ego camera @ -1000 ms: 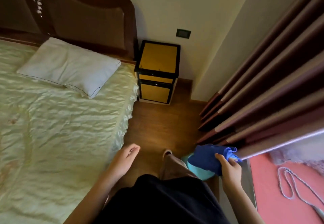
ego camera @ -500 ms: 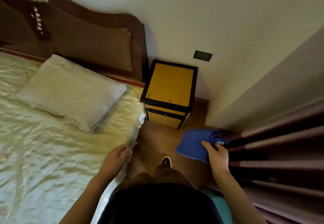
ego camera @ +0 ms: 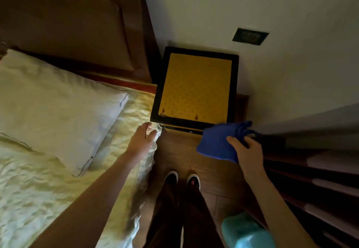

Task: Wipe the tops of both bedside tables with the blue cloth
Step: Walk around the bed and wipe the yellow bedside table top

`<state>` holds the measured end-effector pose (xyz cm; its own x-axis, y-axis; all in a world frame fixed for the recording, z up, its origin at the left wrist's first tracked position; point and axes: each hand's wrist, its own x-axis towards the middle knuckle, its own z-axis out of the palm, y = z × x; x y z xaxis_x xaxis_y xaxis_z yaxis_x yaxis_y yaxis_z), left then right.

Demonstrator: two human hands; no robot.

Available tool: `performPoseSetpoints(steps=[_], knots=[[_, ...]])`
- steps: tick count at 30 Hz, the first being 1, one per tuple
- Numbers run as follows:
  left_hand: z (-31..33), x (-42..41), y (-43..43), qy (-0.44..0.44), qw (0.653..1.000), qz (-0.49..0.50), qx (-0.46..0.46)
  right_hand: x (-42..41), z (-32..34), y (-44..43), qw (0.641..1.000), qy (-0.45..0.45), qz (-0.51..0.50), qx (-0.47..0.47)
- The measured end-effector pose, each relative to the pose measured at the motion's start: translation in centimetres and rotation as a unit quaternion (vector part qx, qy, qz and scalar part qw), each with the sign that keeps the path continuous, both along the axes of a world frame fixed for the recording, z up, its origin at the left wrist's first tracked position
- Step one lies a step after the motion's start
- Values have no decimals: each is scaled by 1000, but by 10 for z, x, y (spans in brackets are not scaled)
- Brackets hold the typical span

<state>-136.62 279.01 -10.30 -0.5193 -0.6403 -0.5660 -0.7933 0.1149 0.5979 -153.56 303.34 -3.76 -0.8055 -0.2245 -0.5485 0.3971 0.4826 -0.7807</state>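
Note:
A bedside table point(ego camera: 196, 90) with a yellow patterned top and black frame stands against the wall, between the bed and the curtains. A few small dark spots mark its front edge. My right hand point(ego camera: 245, 151) grips the bunched blue cloth point(ego camera: 219, 141) just in front of the table's front right corner, above the floor. My left hand point(ego camera: 142, 139) is spread open over the corner of the bed, close to the table's front left corner. Only one bedside table is in view.
The bed point(ego camera: 48, 189) with a pale sheet and a white pillow point(ego camera: 52, 108) fills the left side, backed by a dark wooden headboard point(ego camera: 77, 24). Pleated curtains point(ego camera: 320, 179) line the right. My shoes point(ego camera: 181, 177) stand on the wooden floor. A teal object point(ego camera: 246, 232) sits bottom right.
I have stepped closer to the bedside table. My right hand has carried the blue cloth forward to its front edge, and my left hand has reached forward over the bed corner.

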Motion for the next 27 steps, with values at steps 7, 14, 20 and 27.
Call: performPoseSetpoints(steps=[7, 14, 20, 27], knots=[[-106, -68, -70, -7, 999, 18, -36, -52, -115, -48, 999, -17, -28, 7], [-134, -96, -77, -7, 997, 78, -24, -51, -152, -57, 913, 257, 95, 302], [-152, -111, -75, -6, 989, 129, -76, -78, -206, -97, 818, 332, 335, 329], [-164, -106, -74, -47, 977, 133, -161, -136, -223, -127, 810, 386, 286, 338]])
